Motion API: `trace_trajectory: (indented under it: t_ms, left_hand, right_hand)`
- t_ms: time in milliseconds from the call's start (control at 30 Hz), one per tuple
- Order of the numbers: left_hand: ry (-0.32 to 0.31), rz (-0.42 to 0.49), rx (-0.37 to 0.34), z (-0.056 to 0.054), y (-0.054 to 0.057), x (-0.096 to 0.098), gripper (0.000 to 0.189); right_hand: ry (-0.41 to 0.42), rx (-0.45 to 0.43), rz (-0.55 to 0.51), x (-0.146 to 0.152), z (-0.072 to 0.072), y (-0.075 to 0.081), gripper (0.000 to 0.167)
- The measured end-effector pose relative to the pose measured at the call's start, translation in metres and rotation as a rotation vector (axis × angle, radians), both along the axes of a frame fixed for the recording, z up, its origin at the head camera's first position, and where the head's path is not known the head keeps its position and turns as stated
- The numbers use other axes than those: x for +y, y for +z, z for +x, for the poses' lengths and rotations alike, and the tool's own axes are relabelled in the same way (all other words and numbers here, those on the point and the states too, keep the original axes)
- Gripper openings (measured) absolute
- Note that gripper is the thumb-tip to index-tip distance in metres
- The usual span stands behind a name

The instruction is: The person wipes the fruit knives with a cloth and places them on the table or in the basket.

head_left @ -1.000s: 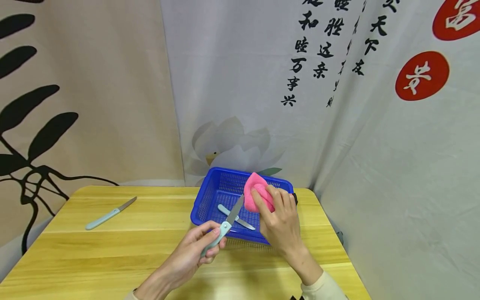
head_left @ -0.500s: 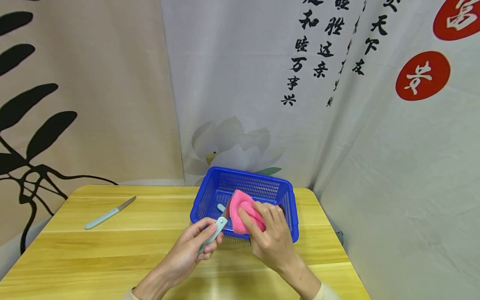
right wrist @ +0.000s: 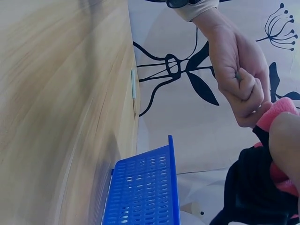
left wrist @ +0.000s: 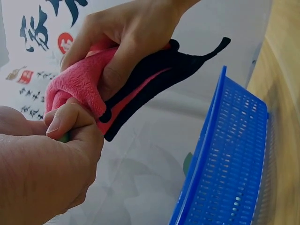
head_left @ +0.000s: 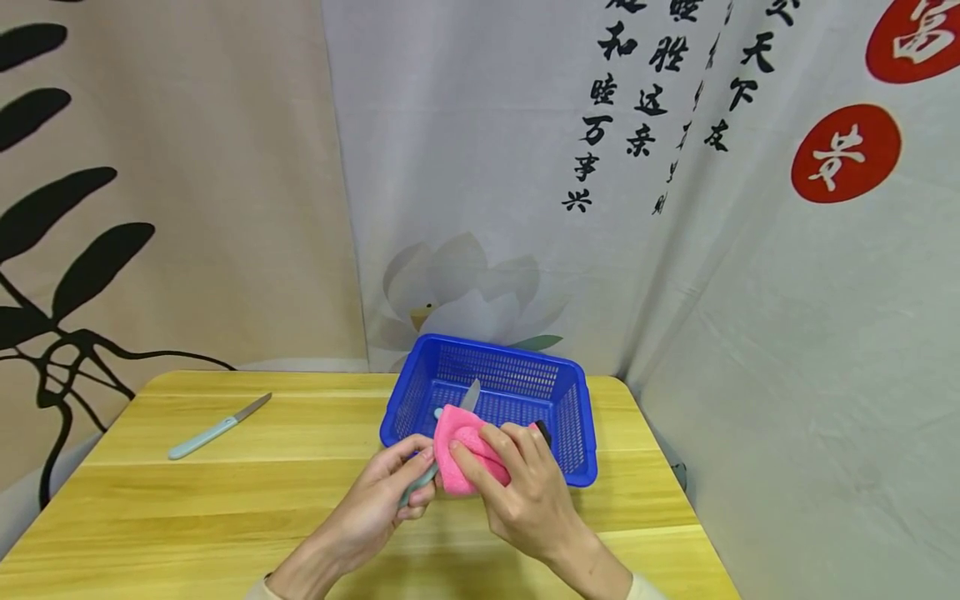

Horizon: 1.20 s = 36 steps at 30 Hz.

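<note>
My left hand [head_left: 371, 500] grips the pale blue handle of a small knife [head_left: 471, 395], its blade pointing up and away over the basket. A pink cloth [head_left: 456, 427] is pinched in my right hand [head_left: 528, 500] and covers the blade's lower part, right up against the left fingers. In the left wrist view the cloth [left wrist: 79, 82] shows a black side and a black strap. Only the blade's upper end shows past the cloth. Curled left-hand fingers [right wrist: 241, 86] appear in the right wrist view, beside the cloth's pink and black folds.
A blue perforated basket [head_left: 581, 408] stands at the table's back, beyond the hands. Inside it, a second knife's handle end [head_left: 438, 413] peeks out, the remainder hidden. Another pale blue knife [head_left: 213, 435] lies on the wooden table [head_left: 187, 533] at left. Printed curtains hang behind.
My right hand has drawn the cloth from near the blade's tip down and left along it to the handle. The blade's tip shows again above the cloth. My left hand has barely moved.
</note>
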<state>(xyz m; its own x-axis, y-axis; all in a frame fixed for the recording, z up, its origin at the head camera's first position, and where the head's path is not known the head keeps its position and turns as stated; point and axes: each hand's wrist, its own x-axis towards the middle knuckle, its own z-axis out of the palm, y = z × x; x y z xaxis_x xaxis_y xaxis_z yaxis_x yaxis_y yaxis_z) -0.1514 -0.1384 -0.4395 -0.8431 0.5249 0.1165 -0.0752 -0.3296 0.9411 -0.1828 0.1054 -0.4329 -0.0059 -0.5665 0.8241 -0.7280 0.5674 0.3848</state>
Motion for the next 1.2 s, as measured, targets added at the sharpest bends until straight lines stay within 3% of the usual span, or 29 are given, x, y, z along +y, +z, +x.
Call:
trace_trajectory:
  t_ms: [233,667,1200]
  left_hand:
    - [0.026,-0.049,-0.024,0.001,0.004,0.000,0.024]
    - [0.009,-0.058,-0.023,0.002,0.006,0.000,0.024]
    - [-0.023,-0.064,-0.012,0.003,0.005,-0.002,0.025]
  right_hand:
    - [-0.025,0.010,-0.018,0.002,-0.006,0.000,0.034]
    - [-0.085,0.016,-0.088,0.012,-0.024,0.005,0.035]
    - [-0.276,-0.115,-0.135,0.036,-0.030,0.011,0.049]
